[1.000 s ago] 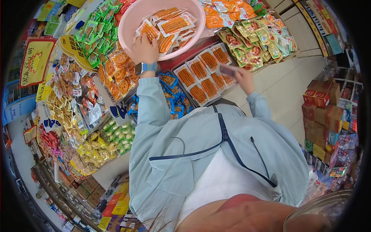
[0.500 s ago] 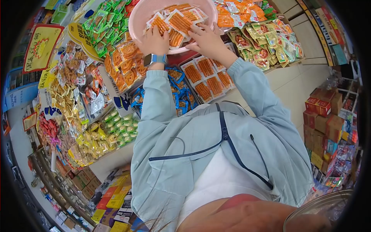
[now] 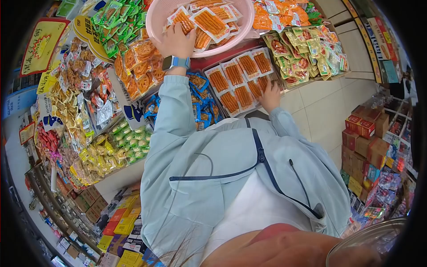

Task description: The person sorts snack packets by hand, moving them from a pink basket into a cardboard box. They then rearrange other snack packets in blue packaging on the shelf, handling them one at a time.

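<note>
Flat clear packets of orange-brown snack sticks lie piled in a pink plastic basket at the top of the view. My left hand, with a blue-banded watch at its wrist, reaches over the basket's near rim. Its fingers are bent onto a packet at the left of the pile. Below the basket, similar packets stand in rows in a display tray. My right hand is at the tray's right side, fingers closed about the edge of a packet there; its fingertips are partly hidden.
Blue-wrapped snacks lie left of the tray, and orange packs beyond them. Yellow-green packs fill the right side of the stand. Stacked cartons rise from the tiled floor at right, with yellow boxes at lower left.
My right hand has left the basket and moved down to the tray of packets. My left hand stays at the basket, its fingers bent further over the left packet.
</note>
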A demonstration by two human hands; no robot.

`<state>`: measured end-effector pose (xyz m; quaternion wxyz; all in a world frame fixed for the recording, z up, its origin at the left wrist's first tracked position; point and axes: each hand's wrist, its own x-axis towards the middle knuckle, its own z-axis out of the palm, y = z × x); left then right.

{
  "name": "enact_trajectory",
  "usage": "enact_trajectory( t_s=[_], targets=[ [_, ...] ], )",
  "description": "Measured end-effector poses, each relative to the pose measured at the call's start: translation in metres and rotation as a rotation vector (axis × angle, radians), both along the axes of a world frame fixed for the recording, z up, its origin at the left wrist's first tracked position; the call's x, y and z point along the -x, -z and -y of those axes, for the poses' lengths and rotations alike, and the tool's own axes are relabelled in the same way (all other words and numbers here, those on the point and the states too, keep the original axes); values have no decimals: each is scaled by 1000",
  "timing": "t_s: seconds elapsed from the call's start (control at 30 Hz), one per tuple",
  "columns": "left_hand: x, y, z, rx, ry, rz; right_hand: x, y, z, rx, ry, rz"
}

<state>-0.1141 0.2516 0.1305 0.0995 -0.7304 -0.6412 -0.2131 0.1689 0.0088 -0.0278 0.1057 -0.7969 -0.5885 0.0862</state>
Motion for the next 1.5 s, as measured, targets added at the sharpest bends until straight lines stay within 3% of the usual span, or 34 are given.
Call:
enact_trajectory(
  t_s=[0.27,0.37,0.57,0.67,0.77,0.87,0.97,1.07,1.13,1.2,1.27,1.33,1.4,1.5],
  targets=[
    [0,-5,1,16,2,16,-3,23,2,239,-73,97],
    [3,2,-2,-22,16,1,2,-3,-7,346,-65,95],
    [1,-10,2,108,-8,12,1,-1,-10,261,-49,127],
    [2,0,1,-10,9,-1,0,11,-9,211,-27,105],
    [1,-10,2,109,4,11,-3,3,-6,232,-53,57],
    [2,3,-1,6,5,8,-13,9,-2,137,-130,190],
    [4,3,-1,-4,21,-13,-44,-4,-14,374,-175,-106],
    [3,0,0,22,24,8,-61,-77,-43,399,-506,-398],
    [2,-1,0,38,20,8,-68,-109,-71,502,-319,-747],
    [3,-1,0,31,12,2,-47,-163,-102,-88,-525,-766],
    [3,2,-1,4,10,-12,-13,-208,-130,-409,-338,-673],
    [2,-1,0,39,4,-17,24,-231,-159,-669,-361,-602],
    [2,-2,1,59,4,-15,38,-216,-191,-564,-487,-282],
    [3,0,-3,41,0,0,70,-191,-199,-188,-985,483]
  ],
)
